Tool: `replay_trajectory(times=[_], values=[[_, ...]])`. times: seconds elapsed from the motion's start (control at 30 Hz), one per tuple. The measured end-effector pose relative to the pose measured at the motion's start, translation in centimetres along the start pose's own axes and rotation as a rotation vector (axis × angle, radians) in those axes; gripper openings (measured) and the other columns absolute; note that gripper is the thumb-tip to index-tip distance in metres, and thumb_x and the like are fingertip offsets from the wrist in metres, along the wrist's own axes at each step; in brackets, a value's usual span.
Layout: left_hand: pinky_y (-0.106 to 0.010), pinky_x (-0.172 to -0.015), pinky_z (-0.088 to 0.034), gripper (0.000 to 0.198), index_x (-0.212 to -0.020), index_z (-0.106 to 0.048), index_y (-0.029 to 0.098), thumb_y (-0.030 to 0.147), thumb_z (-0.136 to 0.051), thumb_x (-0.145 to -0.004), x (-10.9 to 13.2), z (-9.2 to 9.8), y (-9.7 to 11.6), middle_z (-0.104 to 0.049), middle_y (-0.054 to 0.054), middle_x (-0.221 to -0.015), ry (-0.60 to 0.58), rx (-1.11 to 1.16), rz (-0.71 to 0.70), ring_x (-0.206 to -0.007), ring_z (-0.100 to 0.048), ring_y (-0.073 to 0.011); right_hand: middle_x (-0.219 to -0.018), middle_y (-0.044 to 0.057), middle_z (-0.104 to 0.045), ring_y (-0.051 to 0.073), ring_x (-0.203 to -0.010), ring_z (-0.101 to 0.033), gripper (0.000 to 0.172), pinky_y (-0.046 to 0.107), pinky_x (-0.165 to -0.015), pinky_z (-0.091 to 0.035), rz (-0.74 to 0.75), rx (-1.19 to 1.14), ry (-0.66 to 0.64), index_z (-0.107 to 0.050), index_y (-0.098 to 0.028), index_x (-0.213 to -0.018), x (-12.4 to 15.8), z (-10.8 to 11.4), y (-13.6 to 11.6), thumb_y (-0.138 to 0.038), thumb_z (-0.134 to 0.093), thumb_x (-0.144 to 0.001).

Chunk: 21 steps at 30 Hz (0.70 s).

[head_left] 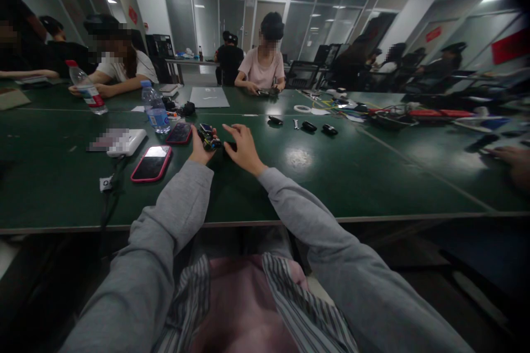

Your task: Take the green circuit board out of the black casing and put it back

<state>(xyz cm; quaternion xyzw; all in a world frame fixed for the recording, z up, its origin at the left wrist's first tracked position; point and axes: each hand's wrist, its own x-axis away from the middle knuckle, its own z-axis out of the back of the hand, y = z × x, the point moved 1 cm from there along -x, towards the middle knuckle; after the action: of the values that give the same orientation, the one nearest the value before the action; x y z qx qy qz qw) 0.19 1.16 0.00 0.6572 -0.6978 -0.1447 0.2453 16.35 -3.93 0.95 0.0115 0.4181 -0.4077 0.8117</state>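
Observation:
My left hand (201,146) is closed around a small dark electronic assembly (212,142) with bits of yellow-green and blue on it, held just above the green table (265,193). Close by on the right, my right hand (244,146) has its fingers apart, with the index finger stretched toward the assembly. A dark patch shows under its fingers; whether it is a part or a shadow, I cannot make out. Beyond the hands lie a small silver wrench (295,124) and black oblong pieces (309,127).
Left of my hands are a pink-edged phone (151,164), another phone (179,133), a water bottle (155,110), a white device (126,143) with a cable and a red-capped bottle (88,91). A laptop (209,97), tape roll (303,108) and wires (331,102) lie farther back. People sit around.

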Motion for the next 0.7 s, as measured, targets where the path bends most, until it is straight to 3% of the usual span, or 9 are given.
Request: replay_trajectory(times=[0.13, 0.27, 0.43, 0.57, 0.7], values=[[-0.028, -0.063, -0.053, 0.075, -0.109, -0.065, 0.015, 0.075, -0.024, -0.093, 0.2, 0.1, 0.1, -0.064, -0.006, -0.069, 0.056, -0.065, -0.032, -0.065, -0.064, -0.0182, -0.155, 0.012, -0.029, 0.030, -0.141, -0.029, 0.062, 0.049, -0.114, -0.035, 0.123, 0.138, -0.168, -0.040, -0.027, -0.153, 0.1, -1.6, -4.2, -0.022, -0.051, -0.092], [-0.030, -0.076, -0.055, 0.078, -0.106, -0.065, 0.012, 0.075, -0.021, -0.094, 0.5, -0.1, 0.1, -0.066, -0.007, -0.073, -0.005, -0.050, -0.067, -0.073, -0.065, -0.0181, -0.159, 0.012, -0.025, 0.031, -0.146, -0.024, 0.068, 0.052, -0.116, -0.031, 0.151, 0.219, -0.223, -0.034, -0.027, -0.156, -0.2, -2.9, -5.1, -0.012, -0.045, -0.091], [-0.036, -0.080, -0.056, 0.077, -0.107, -0.067, 0.016, 0.080, -0.028, -0.089, 0.9, -1.3, 0.0, -0.068, -0.009, -0.076, -0.026, -0.048, -0.063, -0.083, -0.069, -0.0235, -0.158, 0.020, -0.027, 0.034, -0.144, -0.029, 0.070, 0.053, -0.112, -0.037, 0.114, 0.252, -0.263, -0.029, -0.014, -0.158, -0.7, -3.3, -3.4, -0.008, -0.041, -0.089], [-0.036, -0.087, -0.055, 0.064, -0.120, -0.064, 0.020, 0.071, -0.036, -0.093, 2.3, -3.2, 0.2, -0.072, -0.009, -0.091, -0.115, -0.048, -0.089, -0.093, -0.069, -0.0238, -0.151, 0.023, -0.035, 0.033, -0.138, -0.037, 0.075, 0.052, -0.111, -0.042, -0.026, 0.144, -0.189, -0.021, -0.008, -0.159, -1.4, -3.3, -0.7, -0.015, -0.048, -0.089], [-0.038, -0.092, -0.053, 0.053, -0.130, -0.059, 0.020, 0.056, -0.035, -0.101, 3.5, -4.8, 0.2, -0.070, -0.008, -0.092, -0.217, -0.053, -0.052, -0.096, -0.068, -0.0221, -0.146, 0.024, -0.040, 0.031, -0.136, -0.040, 0.085, 0.050, -0.115, -0.038, -0.163, -0.080, -0.066, -0.022, -0.003, -0.155, -2.0, -3.6, 1.7, -0.021, -0.061, -0.082]])
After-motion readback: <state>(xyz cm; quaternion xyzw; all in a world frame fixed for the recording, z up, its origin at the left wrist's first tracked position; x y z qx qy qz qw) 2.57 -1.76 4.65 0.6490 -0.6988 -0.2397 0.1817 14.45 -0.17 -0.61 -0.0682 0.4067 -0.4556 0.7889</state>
